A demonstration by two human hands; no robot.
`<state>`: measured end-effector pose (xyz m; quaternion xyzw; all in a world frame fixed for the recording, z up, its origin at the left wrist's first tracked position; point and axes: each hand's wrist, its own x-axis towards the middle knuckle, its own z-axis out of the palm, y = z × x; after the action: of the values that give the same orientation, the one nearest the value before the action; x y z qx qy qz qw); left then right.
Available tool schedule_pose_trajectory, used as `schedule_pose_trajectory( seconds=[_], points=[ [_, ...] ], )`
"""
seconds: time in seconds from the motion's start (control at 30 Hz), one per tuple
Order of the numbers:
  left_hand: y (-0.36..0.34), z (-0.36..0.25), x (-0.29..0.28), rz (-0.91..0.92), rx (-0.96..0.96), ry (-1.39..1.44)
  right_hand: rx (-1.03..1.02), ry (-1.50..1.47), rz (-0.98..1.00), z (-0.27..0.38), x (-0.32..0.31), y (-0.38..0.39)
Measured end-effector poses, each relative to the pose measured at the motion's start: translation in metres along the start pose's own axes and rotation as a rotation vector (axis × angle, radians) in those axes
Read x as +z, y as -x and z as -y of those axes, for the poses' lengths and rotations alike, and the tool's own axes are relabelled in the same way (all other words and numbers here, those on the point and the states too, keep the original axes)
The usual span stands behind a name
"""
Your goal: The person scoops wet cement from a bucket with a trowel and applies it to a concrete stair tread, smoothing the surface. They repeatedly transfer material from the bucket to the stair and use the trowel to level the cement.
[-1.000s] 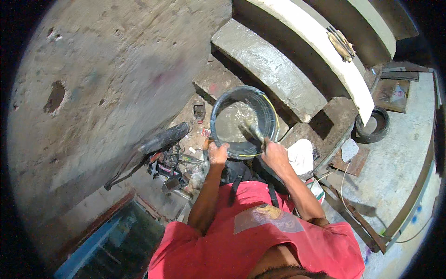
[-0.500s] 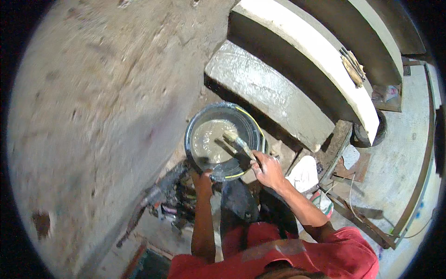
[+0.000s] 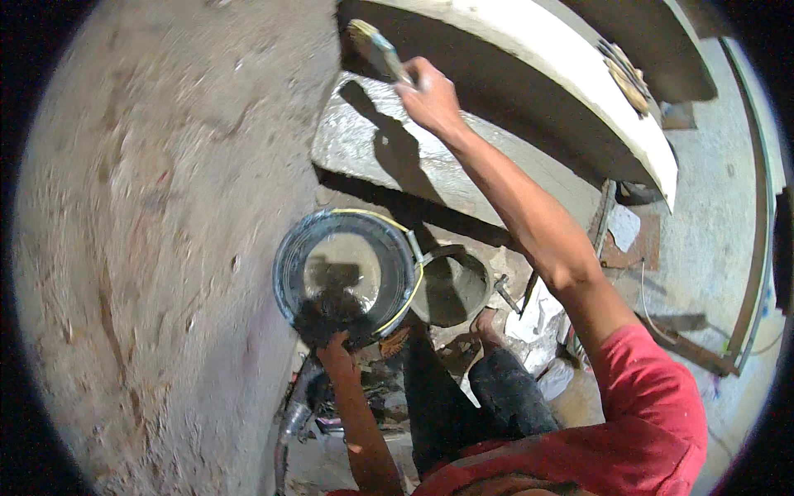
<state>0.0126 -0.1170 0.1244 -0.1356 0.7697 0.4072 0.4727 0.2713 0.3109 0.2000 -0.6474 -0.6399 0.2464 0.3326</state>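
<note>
My right hand (image 3: 433,97) is closed around the handle of a wide paintbrush (image 3: 379,51), its bristles pointing to the upper left near the dark riser of a concrete step. Below the brush lies a wet, shiny step tread (image 3: 347,136), crossed by the shadow of my arm. My left hand (image 3: 337,355) grips the near rim of a black bucket (image 3: 284,273) with a yellow handle. Thin grey slurry (image 3: 354,258) fills the bottom of that bucket, partly in shadow.
Rough plaster wall (image 3: 149,231) rises on the left. A second, smaller round container (image 3: 478,281) with grey residue stands beside the bucket, a hammer (image 3: 504,291) nearby. Several sticks or tools (image 3: 625,78) lie on the bright upper step (image 3: 538,50). Cluttered tools surround my legs.
My right hand has lifted the brush out of the bucket and reached up and left to the step. The left hand stays on the bucket rim. The view has shifted, uncovering the second container.
</note>
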Motion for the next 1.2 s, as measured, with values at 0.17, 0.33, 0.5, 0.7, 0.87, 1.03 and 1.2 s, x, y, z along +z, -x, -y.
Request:
schedule_pose_trajectory(
  seconds=[0.17, 0.33, 0.5, 0.7, 0.87, 1.03, 1.2],
  points=[
    [-0.014, 0.001, -0.002, 0.137, -0.021, 0.025, 0.008, 0.039, -0.062, -0.020, -0.019, -0.037],
    [-0.042, 0.018, 0.015, 0.031, 0.095, 0.033, 0.075, 0.032, -0.073, -0.070, -0.080, 0.001],
    [-0.078, 0.030, 0.024, 0.156, 0.211, -0.305, 0.130, 0.091, -0.136, -0.137, -0.159, 0.057],
    [-0.096, 0.031, 0.063, 0.334, 0.012, -0.062, 0.304, -0.061, -0.129, -0.206, -0.263, 0.125],
    [-0.095, 0.034, 0.081, 0.295, 0.055, -0.100, 0.381, -0.089, -0.193, -0.260, -0.343, 0.179],
    [-0.105, 0.044, 0.082, 0.271, 0.116, -0.127, 0.493, -0.135, -0.325, -0.323, -0.413, 0.236],
    [-0.113, 0.040, 0.078, 0.247, 0.107, -0.228, 0.646, -0.113, -0.528, -0.372, -0.470, 0.303]
  ],
)
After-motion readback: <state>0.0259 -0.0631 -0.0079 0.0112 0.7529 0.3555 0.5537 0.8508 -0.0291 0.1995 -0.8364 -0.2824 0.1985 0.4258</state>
